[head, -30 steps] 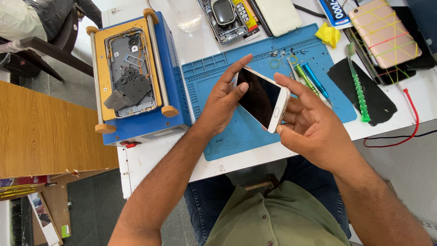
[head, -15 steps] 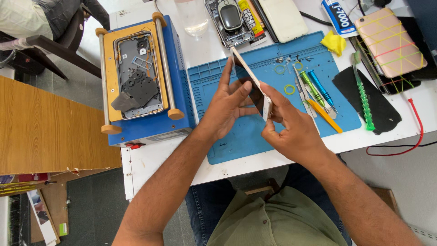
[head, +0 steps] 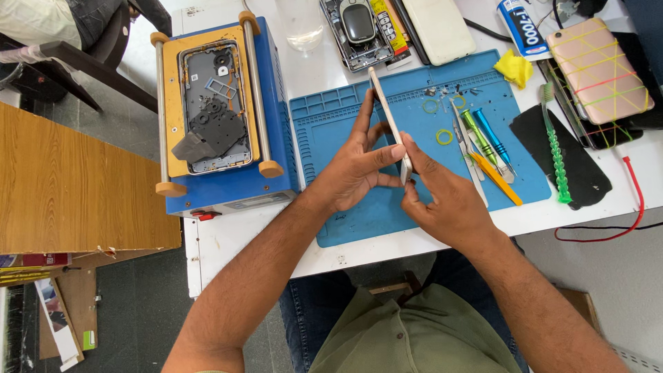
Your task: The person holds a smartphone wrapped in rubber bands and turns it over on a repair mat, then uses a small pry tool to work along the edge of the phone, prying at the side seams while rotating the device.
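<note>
A: What is being held over the blue repair mat (head: 331, 131)?

B: A smartphone (head: 389, 121) is being held edge-on above the middle of the mat, so only its thin gold side is being shown. It is being gripped by both hands: the left hand (head: 356, 173) is being wrapped against one face, and its lower end is being pinched by the right hand (head: 442, 204). Both grips are being kept narrow, closed on the phone.

A: What is being carried elsewhere on the desk (head: 228, 249)?

B: Toward the left edge, a blue screen-separator machine (head: 276, 110) is being occupied by an opened phone frame (head: 214, 103). By the mat's right edge, 2 screwdrivers (head: 487, 135), 1 green and 1 blue, are being kept beside an orange pry tool (head: 498, 181) and 2 yellow-green rubber bands (head: 443, 136). Past that edge, a green brush (head: 554, 148) is being laid on a black pad (head: 587, 173). At the far right corner, a pink phone (head: 599, 69) is being bound with rubber bands, near a glue tube (head: 522, 29).
</note>
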